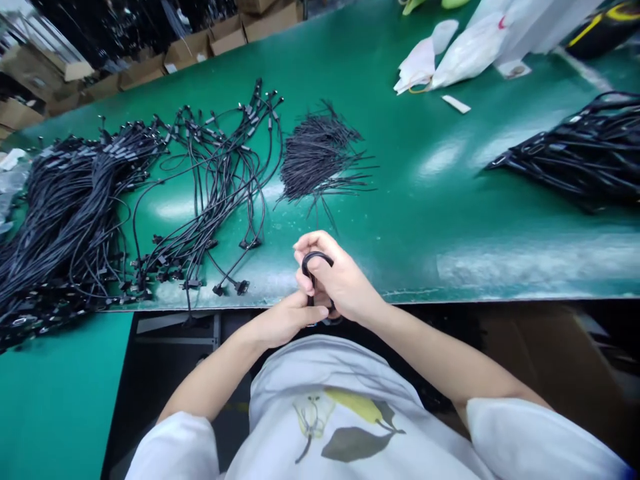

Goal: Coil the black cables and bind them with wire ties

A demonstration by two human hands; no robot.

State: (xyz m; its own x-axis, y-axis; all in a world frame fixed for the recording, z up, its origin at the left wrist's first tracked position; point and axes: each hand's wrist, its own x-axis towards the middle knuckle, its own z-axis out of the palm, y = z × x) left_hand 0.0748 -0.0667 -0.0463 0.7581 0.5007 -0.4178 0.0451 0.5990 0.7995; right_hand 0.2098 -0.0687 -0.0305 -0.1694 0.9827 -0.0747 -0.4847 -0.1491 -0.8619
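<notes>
Both hands meet at the near edge of the green table (430, 220). My right hand (336, 277) is closed around a black cable (315, 257) bent into a small loop that arcs over its fingers. My left hand (285, 320) sits just below and to the left, its fingers pinched on the lower part of the same cable. Straight ahead lies a heap of thin black ties (320, 153). Loose black cables with connectors (210, 187) spread out to the left of my hands.
A thick pile of black cables (65, 220) covers the table's left end. Another black bundle (580, 153) lies at the right. White plastic bags (465, 47) rest at the far right, and cardboard boxes (190, 47) line the far edge.
</notes>
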